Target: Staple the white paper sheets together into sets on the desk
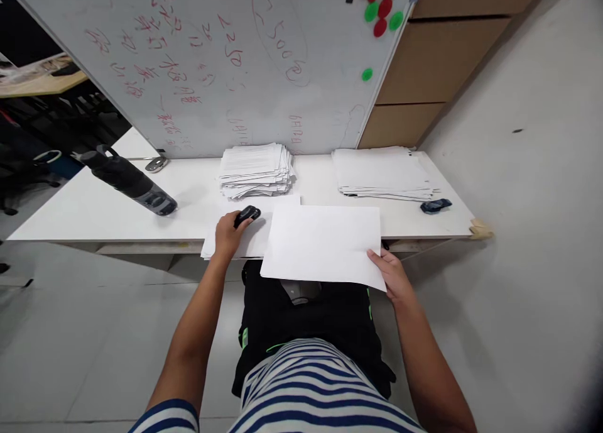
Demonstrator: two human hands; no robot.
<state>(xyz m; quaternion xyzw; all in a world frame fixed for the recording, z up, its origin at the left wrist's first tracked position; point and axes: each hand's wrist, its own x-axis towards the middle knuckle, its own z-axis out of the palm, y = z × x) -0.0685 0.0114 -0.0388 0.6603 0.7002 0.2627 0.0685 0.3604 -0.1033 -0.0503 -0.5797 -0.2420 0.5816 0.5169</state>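
Note:
Closed round a small black stapler (247, 215), my left hand (228, 233) rests over white sheets (254, 239) at the table's front edge. My right hand (392, 273) pinches the lower right corner of a blank white paper (325, 241). That paper reaches out past the table edge above my lap, its left side overlapping the sheets under the stapler. Whether it is one sheet or a few cannot be told. Behind them stands a thick, uneven stack of papers (257, 169). A lower stack of papers (384, 172) lies to the right.
A dark bottle (129, 180) stands on the white table (61, 222) at left, with a computer mouse (156, 164) behind it. A small dark object (436, 205) lies near the right end. The whiteboard (207, 106) rises along the back, beside brown boxes (452, 56).

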